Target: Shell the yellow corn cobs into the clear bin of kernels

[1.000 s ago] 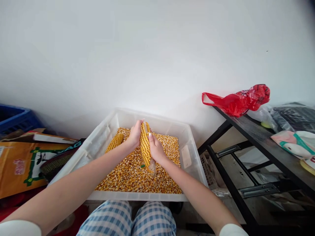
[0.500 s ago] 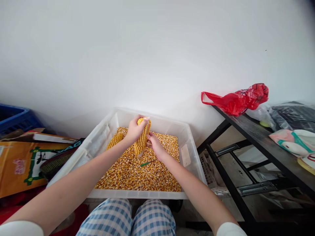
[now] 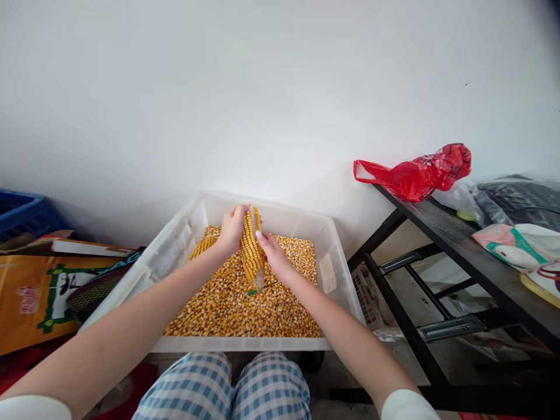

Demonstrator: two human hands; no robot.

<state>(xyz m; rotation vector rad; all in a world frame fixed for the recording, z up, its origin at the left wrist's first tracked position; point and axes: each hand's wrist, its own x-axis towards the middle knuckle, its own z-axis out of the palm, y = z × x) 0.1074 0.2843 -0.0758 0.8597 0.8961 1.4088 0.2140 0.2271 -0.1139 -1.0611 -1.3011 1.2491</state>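
An ear of corn (image 3: 251,248) is held upright and slightly tilted above the tub, with a pale strip without kernels near its upper right side. My left hand (image 3: 233,228) is closed around its upper part. My right hand (image 3: 273,252) grips its right side, thumb pressed on the kernels. Loose corn kernels (image 3: 236,318) cover the bottom of the translucent plastic tub (image 3: 332,245). A second ear of corn (image 3: 203,245) lies at the left in the tub, partly behind my left arm. A green-handled tool (image 3: 252,292) with a thin shaft rests on the kernels, partly hidden by the ear.
To the right stands a black metal-framed table (image 3: 441,233) with a red plastic bag (image 3: 415,175) and other bags on it. At left are a blue crate (image 3: 30,213) and an orange printed bag (image 3: 21,297). A white wall (image 3: 262,105) rises behind the tub.
My left hand has shifted left on the ear, and the ear has turned, showing its bare strip. My right thumb has moved up onto the kernels. The view has shifted slightly.
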